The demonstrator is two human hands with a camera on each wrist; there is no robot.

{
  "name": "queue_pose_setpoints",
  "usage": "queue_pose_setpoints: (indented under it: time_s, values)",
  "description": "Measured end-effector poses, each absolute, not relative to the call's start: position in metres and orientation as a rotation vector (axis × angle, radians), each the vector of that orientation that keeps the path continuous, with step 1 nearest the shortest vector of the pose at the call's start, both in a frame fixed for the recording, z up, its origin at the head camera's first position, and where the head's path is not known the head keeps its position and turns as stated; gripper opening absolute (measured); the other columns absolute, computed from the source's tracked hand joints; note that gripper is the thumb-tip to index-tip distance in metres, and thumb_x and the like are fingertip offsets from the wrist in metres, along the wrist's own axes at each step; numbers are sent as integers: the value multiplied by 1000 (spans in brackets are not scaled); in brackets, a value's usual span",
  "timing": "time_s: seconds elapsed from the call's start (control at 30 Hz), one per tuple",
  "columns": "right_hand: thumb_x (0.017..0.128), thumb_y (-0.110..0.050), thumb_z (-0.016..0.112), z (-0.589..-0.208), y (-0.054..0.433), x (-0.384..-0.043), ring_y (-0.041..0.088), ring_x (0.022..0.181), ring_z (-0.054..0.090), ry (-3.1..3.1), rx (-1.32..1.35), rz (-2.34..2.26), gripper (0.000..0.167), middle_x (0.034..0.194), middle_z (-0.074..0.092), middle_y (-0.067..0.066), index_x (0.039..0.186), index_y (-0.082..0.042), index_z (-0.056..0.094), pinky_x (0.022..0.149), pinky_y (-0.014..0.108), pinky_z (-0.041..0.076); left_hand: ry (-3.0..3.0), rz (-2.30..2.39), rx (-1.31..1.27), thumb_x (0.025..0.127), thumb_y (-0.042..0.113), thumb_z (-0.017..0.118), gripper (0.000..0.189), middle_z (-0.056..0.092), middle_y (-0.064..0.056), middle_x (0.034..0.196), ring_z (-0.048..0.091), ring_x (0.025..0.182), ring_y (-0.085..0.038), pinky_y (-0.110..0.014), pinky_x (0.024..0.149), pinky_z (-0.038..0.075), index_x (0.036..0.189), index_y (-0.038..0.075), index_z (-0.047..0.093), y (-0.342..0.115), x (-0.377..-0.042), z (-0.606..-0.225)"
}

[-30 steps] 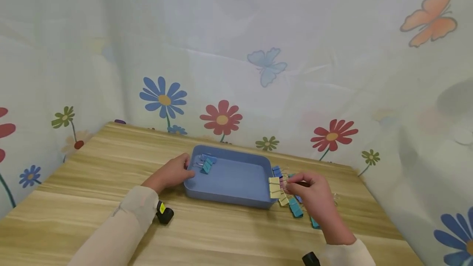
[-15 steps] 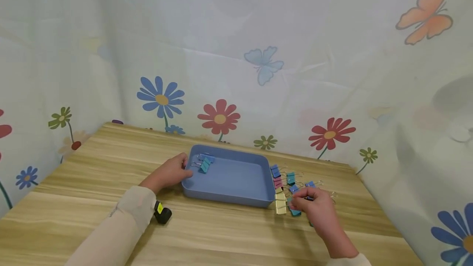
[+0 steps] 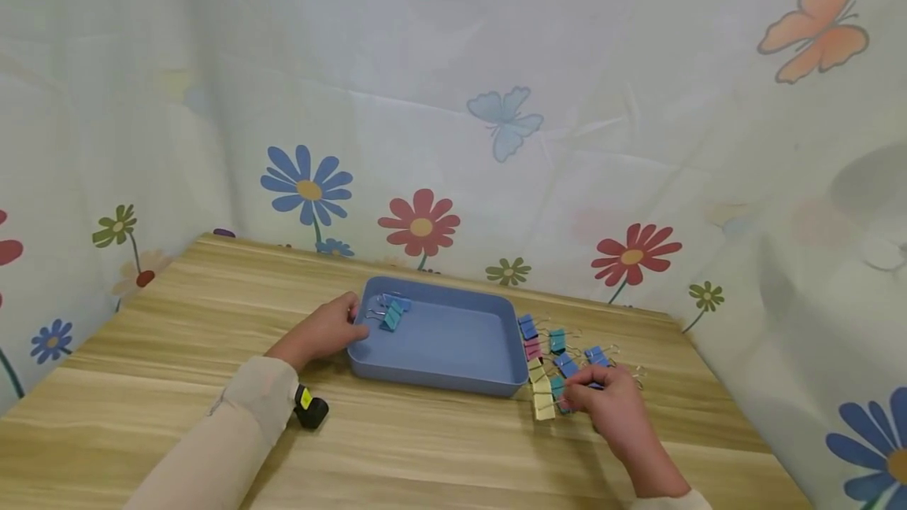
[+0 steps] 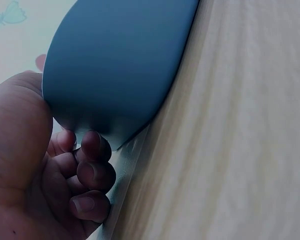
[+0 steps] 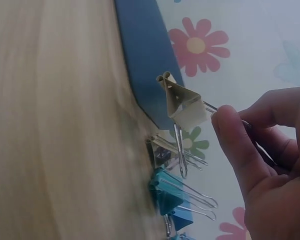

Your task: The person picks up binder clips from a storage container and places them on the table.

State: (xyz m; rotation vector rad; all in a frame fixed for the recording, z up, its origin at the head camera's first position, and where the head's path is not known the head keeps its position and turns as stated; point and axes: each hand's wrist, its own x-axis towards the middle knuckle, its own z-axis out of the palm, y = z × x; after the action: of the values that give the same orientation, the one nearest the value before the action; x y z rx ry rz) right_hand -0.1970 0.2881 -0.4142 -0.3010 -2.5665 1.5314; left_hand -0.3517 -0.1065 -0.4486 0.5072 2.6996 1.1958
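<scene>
My left hand (image 3: 327,330) holds the left end of a blue tray (image 3: 439,382). In the left wrist view its thumb lies over the rim, with curled fingers (image 4: 96,175) against the outer wall. A teal binder clip (image 3: 391,317) and a blue one (image 3: 402,302) lie inside that end. Beyond the tray's right end, my right hand (image 3: 615,408) pinches a yellow binder clip (image 3: 543,406) by one wire handle. The right wrist view shows this clip raised over the others, its second handle hanging down. The hand partly hides some clips behind it.
Several binder clips lie on the wooden table (image 3: 425,455) right of the tray, among them a pink one (image 3: 533,349), another yellow one (image 3: 536,370), a teal one (image 3: 558,341) and a blue one (image 3: 527,327). A flower-printed curtain (image 3: 397,61) rises behind the table.
My right hand has moved from over the tray's right edge toward the front right, carrying the yellow clip and uncovering clips behind it. The left hand stays at the tray.
</scene>
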Motion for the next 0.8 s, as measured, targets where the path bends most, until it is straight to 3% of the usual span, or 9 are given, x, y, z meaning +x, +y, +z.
queue_pose_setpoints:
  time_s: [0.1,0.2,0.53,0.8]
  values:
    - [81,-1,64,-417,285,-199,16,73,68,-2592,-305,1518,16,97,65,17,93,8,67,66,29,55,2701,1197,508,82,17,61,26,35,-3,71,42,66,-18,-30,59,33,87,8,36,-107,-352,-448]
    - [81,-1,63,-420,281,-202,18,73,69,-2600,-305,1539,15,90,66,13,92,8,66,71,31,56,2697,1207,515,82,17,61,27,34,-3,71,42,66,-19,-31,59,33,87,7,37,-107,-352,-448]
    - [81,-3,65,-429,283,-215,18,68,68,-2628,-379,1509,15,82,69,12,93,6,68,66,31,55,2695,1200,510,83,17,61,27,34,-3,72,43,67,-19,-30,60,34,87,8,37,-105,-351,-448]
    - [82,-4,65,-430,284,-217,16,68,69,-2630,-386,1497,16,90,69,15,94,7,68,67,31,57,2702,1175,475,83,18,61,26,36,-3,72,44,68,-19,-30,60,34,89,7,38,-106,-352,-447]
